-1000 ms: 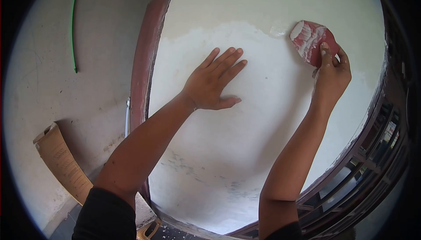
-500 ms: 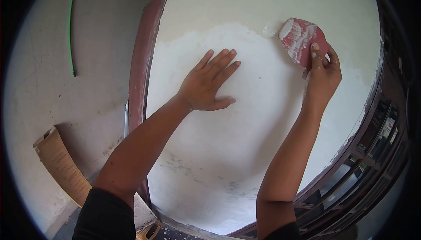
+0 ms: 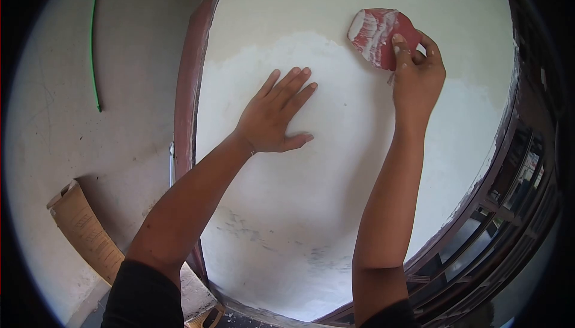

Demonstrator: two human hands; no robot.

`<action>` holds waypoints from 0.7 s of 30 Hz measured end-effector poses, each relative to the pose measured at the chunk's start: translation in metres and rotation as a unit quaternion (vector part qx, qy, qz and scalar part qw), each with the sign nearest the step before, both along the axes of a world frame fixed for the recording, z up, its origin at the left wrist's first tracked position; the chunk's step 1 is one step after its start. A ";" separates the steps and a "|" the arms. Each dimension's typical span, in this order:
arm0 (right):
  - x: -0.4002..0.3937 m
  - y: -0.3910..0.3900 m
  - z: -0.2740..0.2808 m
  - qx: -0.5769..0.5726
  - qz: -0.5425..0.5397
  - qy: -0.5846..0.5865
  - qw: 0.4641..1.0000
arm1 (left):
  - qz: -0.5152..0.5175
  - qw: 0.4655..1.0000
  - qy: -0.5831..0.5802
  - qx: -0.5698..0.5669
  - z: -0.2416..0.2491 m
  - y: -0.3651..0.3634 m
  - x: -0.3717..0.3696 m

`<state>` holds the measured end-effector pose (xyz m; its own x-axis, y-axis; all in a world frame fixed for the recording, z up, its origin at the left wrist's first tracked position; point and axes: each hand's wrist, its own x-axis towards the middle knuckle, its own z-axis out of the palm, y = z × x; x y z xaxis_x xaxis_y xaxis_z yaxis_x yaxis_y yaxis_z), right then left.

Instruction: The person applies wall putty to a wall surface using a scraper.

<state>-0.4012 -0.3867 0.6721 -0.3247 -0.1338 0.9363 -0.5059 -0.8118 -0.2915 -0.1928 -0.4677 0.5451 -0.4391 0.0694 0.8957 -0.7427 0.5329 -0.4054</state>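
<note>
My left hand (image 3: 275,112) lies flat on the pale wall panel (image 3: 311,178), its fingers spread and nothing in it. In my right hand (image 3: 419,73) is a red scraper (image 3: 383,35), pinched between thumb and fingers. White paste is smeared over the scraper's face, and its left edge is at the upper part of the wall. Some white flecks show on the right thumb. A whiter patch with an uneven upper border covers the wall around my left hand. Dark smudges mark the wall low down.
A reddish-brown frame (image 3: 187,94) edges the wall on the left. Beyond it are a green cord (image 3: 92,52) and a cardboard piece (image 3: 90,232). Dark window slats (image 3: 479,244) curve along the right. A container with a yellowish handle (image 3: 209,316) is at the bottom.
My right hand and the red scraper have moved left and slightly up across the wall. The view has shifted a little; my left hand keeps its place on the wall.
</note>
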 end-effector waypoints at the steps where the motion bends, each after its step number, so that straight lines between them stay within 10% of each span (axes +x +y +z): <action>1: 0.005 -0.004 0.004 0.032 -0.049 0.012 0.998 | 0.000 1.000 -0.001 0.000 -0.001 0.000 -0.001; 5: -0.017 -0.004 -0.005 0.016 -0.149 -0.032 0.988 | 0.000 1.000 0.000 0.000 0.000 0.000 0.000; 15: -0.018 0.007 -0.012 -0.038 0.160 -0.061 0.984 | 0.008 1.000 -0.003 0.005 0.000 0.001 -0.001; 21: -0.008 -0.006 -0.001 0.055 -0.130 0.017 0.990 | 0.007 1.000 -0.003 0.011 0.001 0.003 -0.001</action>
<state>-0.4093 -0.3923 0.6713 -0.3301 -0.1515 0.9317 -0.7051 -0.6166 -0.3501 -0.1937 -0.4642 0.5459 -0.4453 0.0439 0.8943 -0.7473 0.5320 -0.3982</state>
